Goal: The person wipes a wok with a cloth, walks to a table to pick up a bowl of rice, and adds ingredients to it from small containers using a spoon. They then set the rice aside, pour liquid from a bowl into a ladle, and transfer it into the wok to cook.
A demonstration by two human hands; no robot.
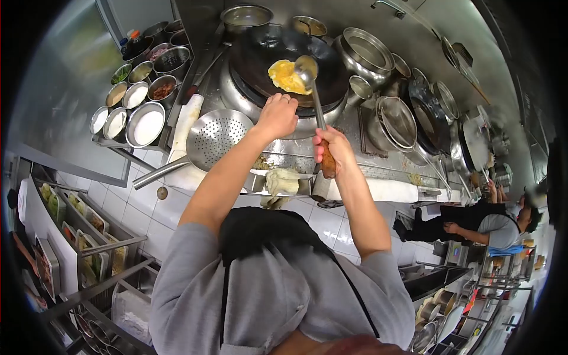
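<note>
My right hand (333, 149) is wrapped round the wooden handle of a metal ladle (318, 103). The ladle's bowl rests against a yellow beaten egg (286, 77) with pale edges, in a large black wok (254, 52) on the stove. My left hand (279, 115) is closed at the wok's near rim, its fingers curled over the edge; the exact grip is partly hidden. Left of that forearm lies a perforated strainer (216, 135) with a long metal handle. A pale folded cloth (283, 181) hangs at the stove's front edge.
Seasoning pots (147, 125) stand at the left, near another wooden-handled tool (204, 73). Stacked metal pots (390, 125) and more woks (427, 115) line the right. A co-worker (479, 228) stands farther right. Trays of ingredients (89, 251) fill a low rack at lower left.
</note>
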